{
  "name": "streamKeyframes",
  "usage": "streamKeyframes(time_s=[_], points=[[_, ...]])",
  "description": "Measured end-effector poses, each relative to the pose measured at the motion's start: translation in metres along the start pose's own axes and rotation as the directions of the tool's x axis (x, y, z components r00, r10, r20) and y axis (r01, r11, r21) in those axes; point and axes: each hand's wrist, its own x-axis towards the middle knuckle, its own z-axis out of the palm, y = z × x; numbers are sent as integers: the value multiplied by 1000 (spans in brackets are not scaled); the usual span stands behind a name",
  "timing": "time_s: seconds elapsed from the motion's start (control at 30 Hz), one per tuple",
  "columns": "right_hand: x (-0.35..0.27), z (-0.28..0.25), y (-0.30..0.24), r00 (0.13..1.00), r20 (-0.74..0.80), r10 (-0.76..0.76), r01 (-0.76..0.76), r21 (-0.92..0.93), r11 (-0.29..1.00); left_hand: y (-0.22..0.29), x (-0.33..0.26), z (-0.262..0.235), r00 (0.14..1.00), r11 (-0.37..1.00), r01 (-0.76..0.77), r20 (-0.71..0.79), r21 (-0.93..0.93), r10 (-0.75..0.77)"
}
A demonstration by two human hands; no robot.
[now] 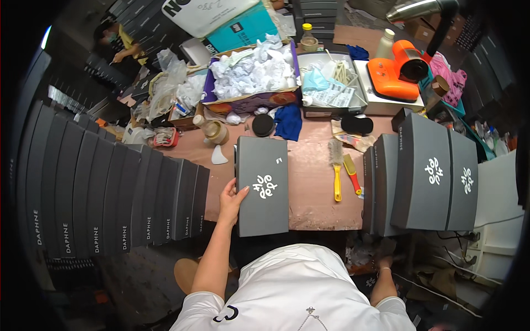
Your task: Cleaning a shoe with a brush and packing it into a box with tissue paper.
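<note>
Left hand (231, 203) is on the dark grey box (263, 186), fingers wrapped along its left edge with the thumb up on the lid, gripping it where it lies flat at the near edge of the brown table (312, 187), right in front of the person. The right hand (385, 249) is down below the table edge, near the foot of the box stack on the right, and I cannot tell whether it is spread or closed on anything. It looks like a box being placed or squared up on the work surface; a next move would call for a firm hold on that edge and room to slide or lift it clear of the brushes. To the left, a long leaning row of grey boxes (110, 193) shows white lettering on each narrow end. To the right, stacked grey boxes (425, 176) carry white marks on their lids, same as the one in hand. A yellow-handled brush (336, 165) and a red and yellow brush (351, 174) lie side by side between. Farther back sit an open carton of crumpled white paper (254, 71), a teal box (243, 27) and an orange machine (395, 74) on a white box.
</note>
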Motion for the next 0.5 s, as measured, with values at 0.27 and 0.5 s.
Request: streamKeyframes(time_s=[0.27, 0.5], points=[[17, -65, -59, 637, 592, 494, -753, 342, 561, -23, 29, -29, 988, 890, -17, -128, 455, 84], [34, 22, -7, 756, 648, -92, 342, -271, 900, -31, 35, -35, 986, 960, 97, -157, 262, -56]])
